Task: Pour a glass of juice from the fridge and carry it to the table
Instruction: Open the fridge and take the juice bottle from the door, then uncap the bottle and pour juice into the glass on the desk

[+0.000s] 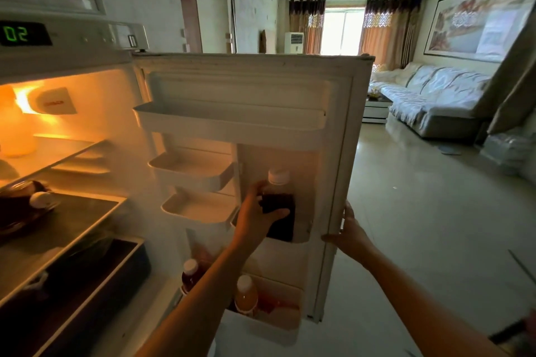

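The fridge stands open, its door [336, 130] swung out to the right. A bottle of dark juice [282, 197] with a white cap stands upright in a middle door shelf. My left hand [255, 219] is wrapped around the bottle's body, thumb across its front. My right hand [349, 233] grips the outer edge of the door. Lower in the door stand a red juice bottle [190, 272] and an orange juice bottle [246, 295], both with white caps. No glass is in view.
Several white door shelves [232, 120] sit above the dark bottle. Glass shelves [58, 223] inside the lit fridge hold dark dishes. Beyond the door lies a tiled floor [420, 226], a grey sofa [429, 101] and a low coffee table [375, 109].
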Available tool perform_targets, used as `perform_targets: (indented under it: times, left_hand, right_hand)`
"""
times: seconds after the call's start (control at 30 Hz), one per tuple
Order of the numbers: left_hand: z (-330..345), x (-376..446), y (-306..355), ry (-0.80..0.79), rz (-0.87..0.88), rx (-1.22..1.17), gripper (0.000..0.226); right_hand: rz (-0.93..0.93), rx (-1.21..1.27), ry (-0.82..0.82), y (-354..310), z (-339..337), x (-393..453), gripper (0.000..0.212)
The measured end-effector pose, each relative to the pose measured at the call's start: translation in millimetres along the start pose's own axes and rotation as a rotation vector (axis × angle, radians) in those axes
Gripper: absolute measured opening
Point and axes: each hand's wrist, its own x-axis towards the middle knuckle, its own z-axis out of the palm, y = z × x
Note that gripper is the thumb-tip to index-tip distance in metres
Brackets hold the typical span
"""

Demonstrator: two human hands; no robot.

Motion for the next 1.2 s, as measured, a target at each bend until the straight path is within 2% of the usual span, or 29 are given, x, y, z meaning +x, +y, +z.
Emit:
perform_targets:
  times: [0.13,0.23,0.37,0.53,0.73,0.87,1.2]
  left_hand:
    - [-6.8,-8.3,2.9,0.0,0.062,0.029,0.067]
    - [-9.2,-16.6,15.4,0.023,0.126,0.067,0.067]
    - [-9.2,-24.7,42.8,0.052,0.139,-0.016,0.067]
    - [4.9,-55.5,82.1,-0.07,0.199,-0.041,0.06]
    - [62.5,-106.7,106.0,-0.145,0.197,-0.1,0.057]
    - [115.4,-133.9,114.5,-0.17,0.132,-0.095,0.069]
    - [223.3,-177.2,107.0,-0.2,0.112,-0.04,0.071]
  right_hand:
    - [-0.001,-0.003,-0.009,-2.5,-3.8,-6.5,0.111]
    - [0.004,-0.096,-0.013,-3.0,-9.6,-16.8,0.108]
    - [-0.016,-0.321,0.043,-4.3,-25.9,-40.5,0.09]
    - [-0.094,-0.479,0.138,-2.1,-61.0,-76.7,0.063]
    - [-0.139,-0.57,0.196,24.0,-116.1,-122.8,0.05]
    - [-0.135,-0.507,0.223,49.9,-156.5,-159.2,0.041]
    - [-0.077,-0.555,0.196,121.6,-246.4,-216.9,0.038]
